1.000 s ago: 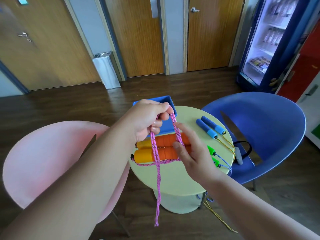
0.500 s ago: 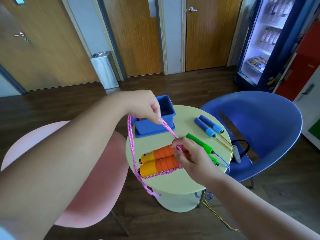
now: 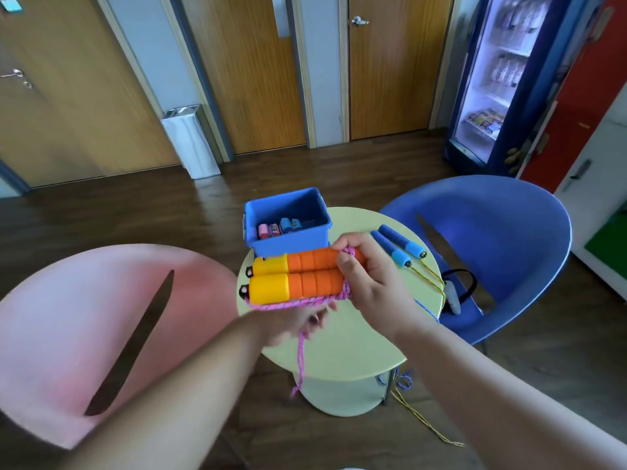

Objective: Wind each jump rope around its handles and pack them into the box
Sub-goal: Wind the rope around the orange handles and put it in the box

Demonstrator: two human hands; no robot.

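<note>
Right hand (image 3: 369, 286) clamps paired orange handles (image 3: 302, 283) at right end — pink rope (image 3: 291, 304) looped under. Left hand (image 3: 291, 322), blurred, pinches rope just below grip. Blue box (image 3: 288, 240) just beyond handles.

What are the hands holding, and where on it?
The right hand grips the paired orange handles at their foam end. The left hand holds the pink rope just below them.
</note>
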